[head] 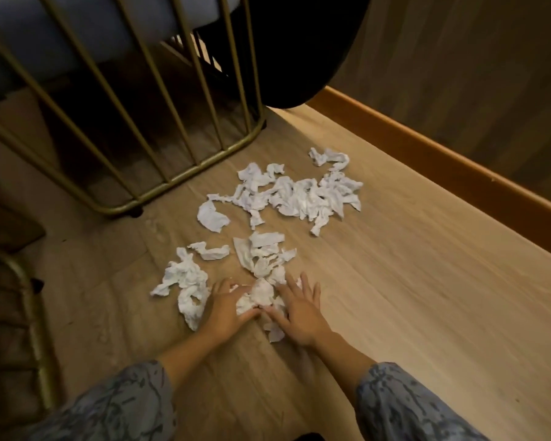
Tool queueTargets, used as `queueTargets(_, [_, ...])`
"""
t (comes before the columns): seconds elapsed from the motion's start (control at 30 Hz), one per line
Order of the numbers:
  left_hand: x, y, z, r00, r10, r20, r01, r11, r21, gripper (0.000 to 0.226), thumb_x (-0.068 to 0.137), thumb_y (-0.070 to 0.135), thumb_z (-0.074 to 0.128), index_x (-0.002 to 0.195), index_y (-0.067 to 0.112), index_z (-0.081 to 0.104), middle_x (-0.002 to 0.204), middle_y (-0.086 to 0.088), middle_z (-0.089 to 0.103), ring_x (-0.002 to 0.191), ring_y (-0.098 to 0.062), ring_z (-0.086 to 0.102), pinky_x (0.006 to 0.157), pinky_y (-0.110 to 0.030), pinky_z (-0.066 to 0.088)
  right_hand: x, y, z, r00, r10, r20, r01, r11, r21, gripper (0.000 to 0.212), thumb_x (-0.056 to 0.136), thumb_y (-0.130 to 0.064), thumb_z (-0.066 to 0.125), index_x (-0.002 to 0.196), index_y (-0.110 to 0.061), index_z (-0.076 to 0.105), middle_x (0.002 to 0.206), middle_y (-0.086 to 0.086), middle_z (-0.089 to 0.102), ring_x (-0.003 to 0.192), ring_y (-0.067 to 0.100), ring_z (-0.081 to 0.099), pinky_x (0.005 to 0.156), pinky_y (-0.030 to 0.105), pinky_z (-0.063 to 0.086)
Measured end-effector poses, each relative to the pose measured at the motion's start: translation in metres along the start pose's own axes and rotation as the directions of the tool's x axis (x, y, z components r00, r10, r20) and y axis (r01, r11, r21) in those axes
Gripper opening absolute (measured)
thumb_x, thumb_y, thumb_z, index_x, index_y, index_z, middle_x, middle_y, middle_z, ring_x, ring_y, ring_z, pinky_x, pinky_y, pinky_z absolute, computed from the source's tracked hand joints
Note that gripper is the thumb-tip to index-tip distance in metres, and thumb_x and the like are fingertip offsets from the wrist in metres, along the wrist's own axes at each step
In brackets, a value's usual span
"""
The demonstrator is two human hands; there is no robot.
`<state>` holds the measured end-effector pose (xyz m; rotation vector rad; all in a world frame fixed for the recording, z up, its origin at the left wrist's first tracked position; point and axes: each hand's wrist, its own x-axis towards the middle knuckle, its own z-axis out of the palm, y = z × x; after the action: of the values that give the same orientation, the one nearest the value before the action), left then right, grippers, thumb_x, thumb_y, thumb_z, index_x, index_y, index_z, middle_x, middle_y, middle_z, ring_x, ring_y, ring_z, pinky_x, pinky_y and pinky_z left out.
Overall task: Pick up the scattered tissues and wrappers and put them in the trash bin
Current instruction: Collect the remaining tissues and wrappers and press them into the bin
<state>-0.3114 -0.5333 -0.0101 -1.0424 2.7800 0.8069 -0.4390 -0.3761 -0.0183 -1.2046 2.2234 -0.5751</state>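
Observation:
Crumpled white tissues lie scattered on the wooden floor. A large far pile (303, 194) sits near the baseboard, a middle clump (263, 254) lies closer, and a left clump (185, 281) lies beside my left hand. My left hand (225, 308) and my right hand (299, 308) press down from both sides on a small wad of tissue (258, 297) between them, fingers spread over it. A black rounded object (296, 49), possibly the trash bin, stands at the top centre against the wall.
A gold metal chair frame (159, 128) with vertical bars stands on the floor to the upper left. Another gold frame (29, 313) is at the left edge. A wooden baseboard (442, 154) and wall run along the right.

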Motion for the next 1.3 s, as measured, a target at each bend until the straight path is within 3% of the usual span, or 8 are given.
queueTargets(0.07, [-0.011,0.003,0.005,0.999,-0.016,-0.033,0.016,1.0,-0.018,0.037,0.075,0.053,0.072,0.1,0.024,0.068,0.114,-0.004,0.057,0.112,-0.021,0.047,0.093,-0.032,0.039,-0.011,0.003,0.012,0.995,-0.08,-0.054,0.077,0.995,-0.058,0.091,0.079,-0.082,0.034,0.15,-0.026,0.027,0.162,-0.003,0.01,0.149,0.028,-0.012,0.115,0.047,-0.017])
queueTargets(0.27, [-0.032,0.03,0.0,0.99,-0.071,-0.124,0.022,0.934,-0.357,0.049,0.067,0.039,0.084,0.048,0.029,0.04,0.058,0.009,0.045,0.062,-0.011,0.048,0.058,-0.023,0.036,-0.049,0.029,0.014,0.934,-0.187,-0.304,0.24,0.959,0.148,0.022,0.093,-0.031,0.057,0.104,-0.013,0.062,0.117,0.004,0.059,0.118,0.01,0.044,0.107,0.029,0.036])
queueTargets(0.37, [-0.02,0.051,-0.009,0.974,-0.173,-0.144,0.084,0.871,-0.483,0.034,0.066,0.019,0.079,0.055,0.018,0.046,0.065,0.004,0.049,0.066,-0.018,0.051,0.056,-0.022,0.037,-0.062,0.027,-0.015,0.891,-0.095,-0.444,0.204,0.958,0.202,0.014,0.088,-0.007,0.063,0.082,-0.013,0.052,0.079,-0.003,0.053,0.078,0.001,0.041,0.079,0.016,0.037])
queueTargets(0.5, [0.009,0.1,-0.029,0.979,-0.138,-0.148,0.022,0.799,-0.6,0.022,0.073,-0.002,0.069,0.077,0.014,0.055,0.083,0.0,0.061,0.079,-0.016,0.057,0.062,-0.018,0.044,-0.061,0.043,-0.059,0.873,-0.013,-0.488,0.1,0.983,0.152,0.046,0.081,-0.007,0.064,0.126,-0.012,0.056,0.098,0.001,0.056,0.089,0.012,0.05,0.077,0.021,0.036])
queueTargets(0.7, [0.037,0.213,-0.065,0.982,0.015,-0.189,-0.142,0.719,-0.68,0.022,0.078,-0.003,0.06,0.081,0.015,0.071,0.086,0.005,0.071,0.083,-0.007,0.064,0.063,-0.007,0.047,-0.075,0.052,-0.165,0.79,-0.056,-0.61,0.083,0.996,0.016,0.008,0.074,-0.004,0.066,0.074,-0.008,0.059,0.082,0.004,0.05,0.07,0.01,0.051,0.059,0.026,0.038])
queueTargets(0.87, [0.029,0.31,-0.078,0.942,0.265,-0.206,-0.332,0.649,-0.684,0.015,0.083,0.005,0.063,0.083,0.015,0.074,0.082,0.003,0.072,0.078,-0.01,0.067,0.058,-0.01,0.049,-0.138,0.056,-0.263,0.743,-0.094,-0.663,0.024,0.993,-0.114,0.014,0.074,-0.012,0.066,0.086,-0.018,0.063,0.088,-0.001,0.066,0.08,0.02,0.062,0.068,0.036,0.053])
queueTargets(1.17, [-0.047,0.484,-0.09,0.638,0.75,-0.176,-0.707,0.481,-0.518,0.027,0.07,0.047,0.08,0.069,0.022,0.07,0.066,0.009,0.067,0.07,-0.007,0.065,0.056,-0.014,0.051,-0.317,0.062,-0.404,0.422,0.048,-0.905,-0.104,0.995,0.004,0.028,0.081,-0.039,0.075,0.072,-0.013,0.067,0.07,-0.002,0.064,0.067,0.012,0.062,0.059,0.027,0.053])
queueTargets(1.3, [-0.087,0.554,-0.077,0.574,0.81,-0.12,-0.702,0.412,-0.582,0.02,0.072,0.029,0.083,0.074,0.022,0.064,0.076,0.008,0.064,0.075,-0.01,0.064,0.059,-0.016,0.054,-0.402,0.092,-0.411,0.22,0.191,-0.957,-0.194,0.97,0.149,0.044,0.086,-0.046,0.065,0.062,-0.01,0.058,0.061,0.002,0.059,0.056,0.014,0.059,0.053,0.026,0.048])
